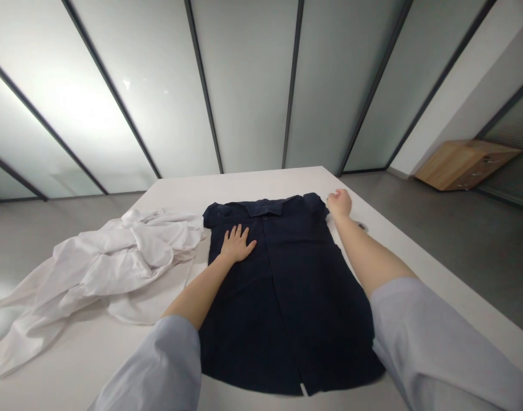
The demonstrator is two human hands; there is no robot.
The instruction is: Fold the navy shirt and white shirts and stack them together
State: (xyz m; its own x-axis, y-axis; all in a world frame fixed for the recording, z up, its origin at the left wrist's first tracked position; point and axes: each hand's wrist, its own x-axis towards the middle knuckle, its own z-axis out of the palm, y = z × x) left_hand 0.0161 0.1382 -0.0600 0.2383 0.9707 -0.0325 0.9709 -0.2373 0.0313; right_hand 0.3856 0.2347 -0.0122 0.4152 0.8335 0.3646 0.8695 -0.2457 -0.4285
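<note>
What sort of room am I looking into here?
Probably an office or meeting room, though I can't be sure: frosted glass panels line the far side, with a wooden cabinet and a white table.

"What do I have at left?"

"I observe crumpled white cloth (116,260), heaped on the white table (244,184)."

"And behind the table?"

"I observe frosted glass panels (248,85) in dark frames (292,85); at right, a wooden cabinet (452,162) on the grey floor (415,205), beside a pale wall (471,85)."
</note>
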